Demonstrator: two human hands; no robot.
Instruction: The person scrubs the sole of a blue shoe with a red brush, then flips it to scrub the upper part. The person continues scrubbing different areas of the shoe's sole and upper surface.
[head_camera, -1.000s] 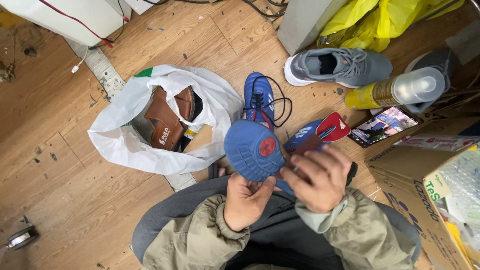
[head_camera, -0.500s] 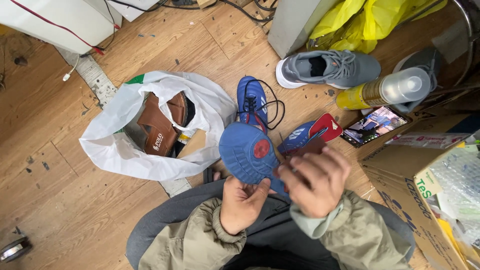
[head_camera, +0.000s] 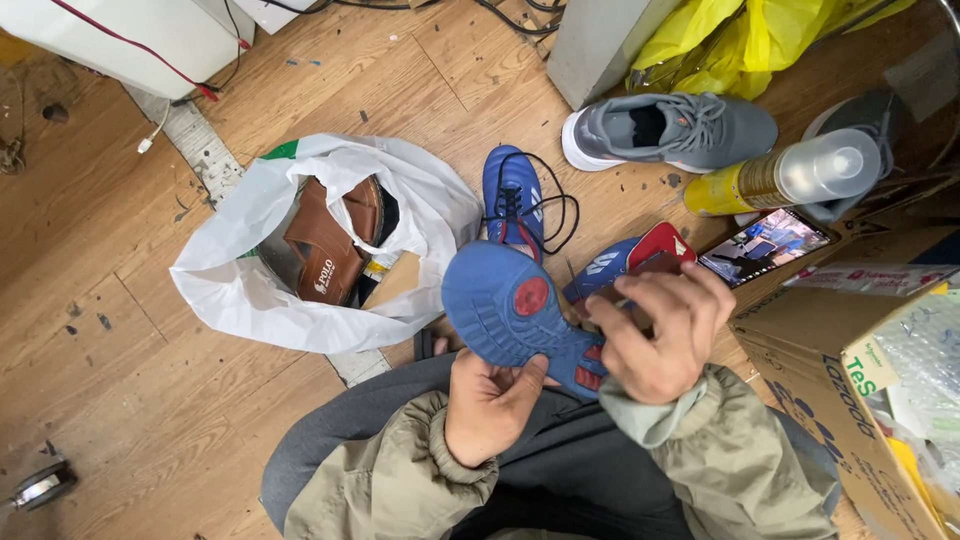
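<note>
- Blue shoe (head_camera: 520, 315) held sole-up over the lap, red patch on the sole.
- Left hand (head_camera: 492, 405) closed around its lower edge from below.
- Right hand (head_camera: 660, 330) curled over the heel end, gripping.
- Second blue shoe (head_camera: 512, 195) on the wooden floor (head_camera: 90, 300) just beyond.
- White plastic bag (head_camera: 240, 290) with brown shoes (head_camera: 325, 250) to the left.
- Grey sneaker (head_camera: 670, 130) and spray can (head_camera: 780, 180) upper right.

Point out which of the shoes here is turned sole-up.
The blue shoe held by the left hand and right hand shows its sole with a red spot. The blue laced shoe and grey sneaker lie on the floor showing their uppers.
</note>
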